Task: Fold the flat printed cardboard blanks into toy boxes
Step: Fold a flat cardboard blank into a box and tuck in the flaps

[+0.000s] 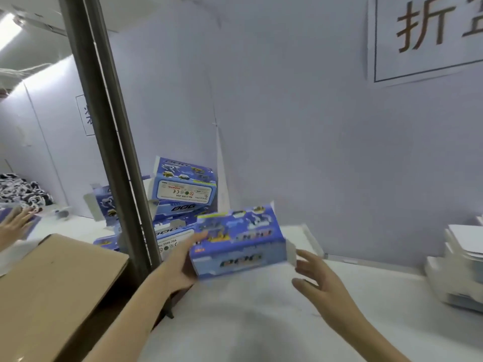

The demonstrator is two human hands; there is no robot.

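A blue printed toy box (239,242), folded into shape, hangs above the white table with a white end flap sticking out on its right. My left hand (183,265) grips its left end, thumb on top. My right hand (317,279) is just right of the box with fingers spread and relaxed, holding nothing; whether a fingertip touches the flap I cannot tell. Behind, several folded blue boxes (183,186) are piled against the wall. A stack of flat white blanks (460,265) lies at the right edge.
A steel post (115,142) rises at the left of the table (261,322). A brown carton (52,291) sits at lower left. Beyond the post, another person's hand (14,226) rests at a neighbouring station. White partition walls carry a printed sign (428,35).
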